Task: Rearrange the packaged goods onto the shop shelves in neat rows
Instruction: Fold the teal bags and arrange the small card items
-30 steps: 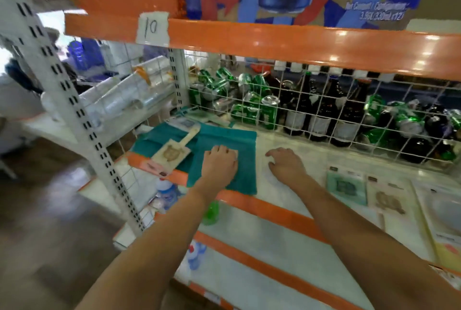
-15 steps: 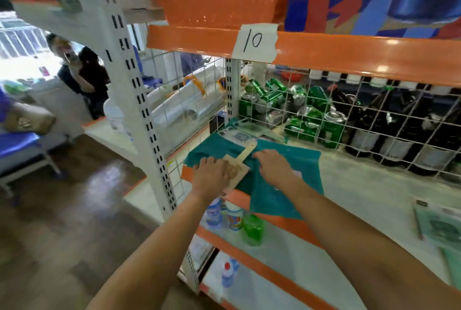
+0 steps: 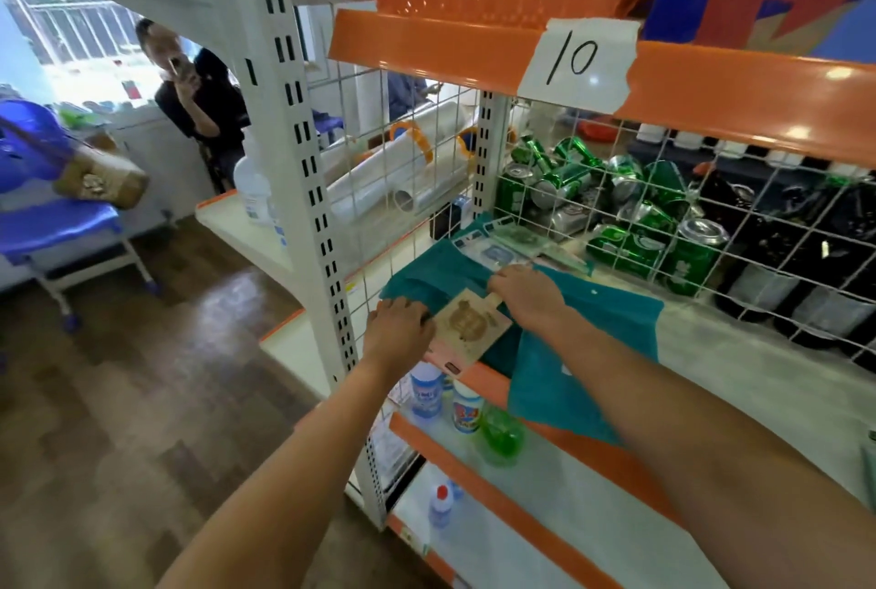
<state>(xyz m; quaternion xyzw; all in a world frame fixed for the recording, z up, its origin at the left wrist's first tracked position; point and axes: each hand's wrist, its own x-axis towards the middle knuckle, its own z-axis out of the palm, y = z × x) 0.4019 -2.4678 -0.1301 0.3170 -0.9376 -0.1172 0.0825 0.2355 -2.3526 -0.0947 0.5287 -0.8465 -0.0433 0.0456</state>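
Note:
A flat beige packaged item [image 3: 467, 327] with a brown print lies on a teal cloth [image 3: 588, 342] at the left front corner of the white shelf [image 3: 739, 380]. My left hand [image 3: 398, 332] grips its left edge, fingers curled over it. The top end of the same package is pinched by my right hand [image 3: 526, 294]. Behind them, more flat packets [image 3: 507, 247] lie on the cloth near the wire mesh.
Green cans [image 3: 630, 209] and dark bottles [image 3: 806, 266] fill the space behind the wire mesh. Small bottles [image 3: 445, 399] stand on the lower shelf. A perforated upright post [image 3: 303, 152] stands at left. A person [image 3: 199, 90] stands beyond, by a blue chair [image 3: 57, 218].
My head turned left, so the shelf slid right in view. Both hands moved from lying flat on the cloth and shelf to the beige package at the shelf's left corner and took hold of it.

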